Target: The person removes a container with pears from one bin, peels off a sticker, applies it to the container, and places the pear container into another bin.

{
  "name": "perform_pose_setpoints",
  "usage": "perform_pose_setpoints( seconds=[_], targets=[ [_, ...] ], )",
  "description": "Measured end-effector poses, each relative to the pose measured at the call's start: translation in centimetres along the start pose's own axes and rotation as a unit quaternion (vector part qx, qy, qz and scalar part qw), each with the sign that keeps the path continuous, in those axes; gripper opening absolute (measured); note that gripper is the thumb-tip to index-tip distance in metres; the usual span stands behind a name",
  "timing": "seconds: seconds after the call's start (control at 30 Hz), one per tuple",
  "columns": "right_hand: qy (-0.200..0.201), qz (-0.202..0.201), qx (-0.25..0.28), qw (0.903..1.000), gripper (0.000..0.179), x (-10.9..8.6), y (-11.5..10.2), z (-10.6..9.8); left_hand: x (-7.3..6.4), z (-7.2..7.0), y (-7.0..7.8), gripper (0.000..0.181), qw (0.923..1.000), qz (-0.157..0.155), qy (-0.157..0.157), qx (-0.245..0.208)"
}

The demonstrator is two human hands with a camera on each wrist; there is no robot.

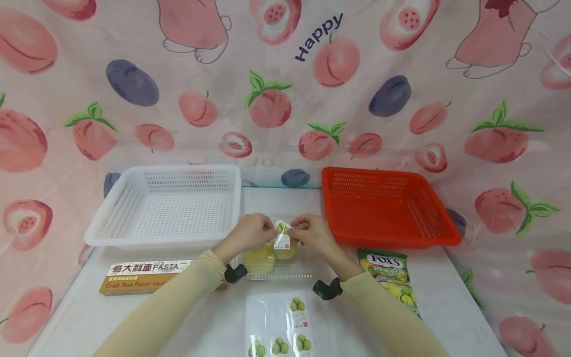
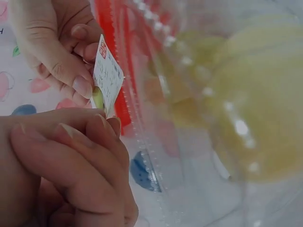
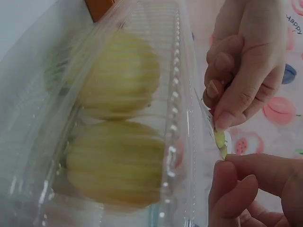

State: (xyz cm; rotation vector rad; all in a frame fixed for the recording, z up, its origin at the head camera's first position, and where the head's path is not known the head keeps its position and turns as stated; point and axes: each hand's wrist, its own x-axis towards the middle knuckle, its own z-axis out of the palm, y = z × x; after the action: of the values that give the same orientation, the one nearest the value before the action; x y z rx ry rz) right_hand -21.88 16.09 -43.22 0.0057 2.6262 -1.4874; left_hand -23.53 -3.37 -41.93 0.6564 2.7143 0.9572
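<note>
Between my two hands is a small white sticker [image 1: 282,238] printed with green fruit, text and a red square. My left hand [image 1: 253,231] pinches its left upper edge between thumb and finger. On the opposite edge, the thumb and finger of my right hand [image 1: 315,234] pinch it too. The sticker stands at an angle in the left wrist view, just off the side of a clear plastic box [image 2: 194,189]. Inside that ridged box lie two round yellow-green fruits, one fruit [image 3: 118,75] beside another fruit [image 3: 116,163]. From the head, the sticker overlaps the box.
Close in front lies a sticker sheet [image 1: 267,317] with several fruit labels. A white basket [image 1: 162,243] stands back left, a red basket [image 1: 392,243] back right. The pasta box [image 1: 134,282] is partly behind my left forearm; a FOX'S candy bag [image 1: 388,267] lies right.
</note>
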Motion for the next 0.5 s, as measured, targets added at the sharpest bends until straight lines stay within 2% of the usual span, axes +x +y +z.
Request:
perform_pose_setpoints(
  seconds=[0.23,0.5],
  targets=[
    [-0.001,0.024,-0.014,0.9996,0.016,0.5,0.2,0.3,0.7,0.8,-0.3,0.017,0.9986,-0.012,0.011,0.051],
    [0.003,0.023,-0.046,0.9987,0.015,0.8,0.7,0.7,0.8,1.3,-0.3,0.018,0.9971,-0.029,0.023,0.066]
  ],
)
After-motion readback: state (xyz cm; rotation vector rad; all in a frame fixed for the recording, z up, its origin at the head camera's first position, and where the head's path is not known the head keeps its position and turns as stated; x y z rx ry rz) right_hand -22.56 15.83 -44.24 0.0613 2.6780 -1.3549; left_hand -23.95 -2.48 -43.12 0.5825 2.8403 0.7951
